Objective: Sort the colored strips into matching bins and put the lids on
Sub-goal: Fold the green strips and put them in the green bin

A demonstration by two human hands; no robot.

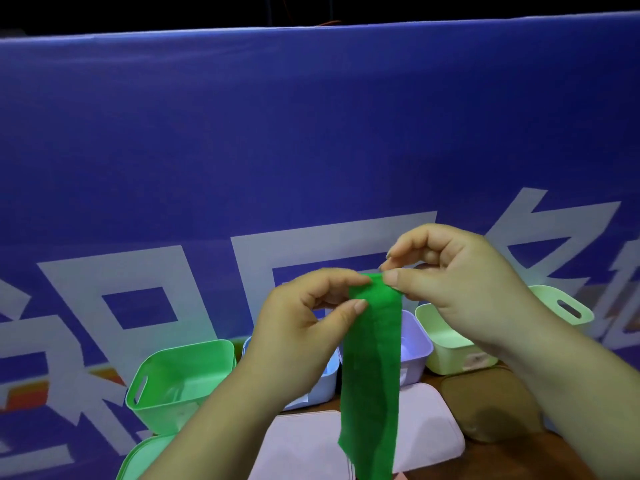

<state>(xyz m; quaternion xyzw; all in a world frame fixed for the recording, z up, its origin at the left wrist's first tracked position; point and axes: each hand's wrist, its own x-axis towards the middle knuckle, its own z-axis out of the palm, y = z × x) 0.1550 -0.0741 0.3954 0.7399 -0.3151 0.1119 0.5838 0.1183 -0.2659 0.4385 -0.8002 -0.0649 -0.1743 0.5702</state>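
A green strip (372,368) hangs in the air in front of me, held by its top edge. My left hand (298,341) pinches its upper left corner between thumb and forefinger. My right hand (460,289) pinches the upper right corner. Behind and below stand four open bins in a row: a green bin (173,379) at the left, a pale blue bin (323,382) partly behind my left hand, a lilac bin (415,344), and a pale yellow-green bin (446,344) at the right, partly behind my right forearm. The strip's lower end runs out of view.
A green lid (138,459) lies at the lower left. Two pink lids (304,441) (429,420) lie in front of the bins, and a brown lid (488,407) at the right. A blue banner with white characters (311,150) rises directly behind the bins.
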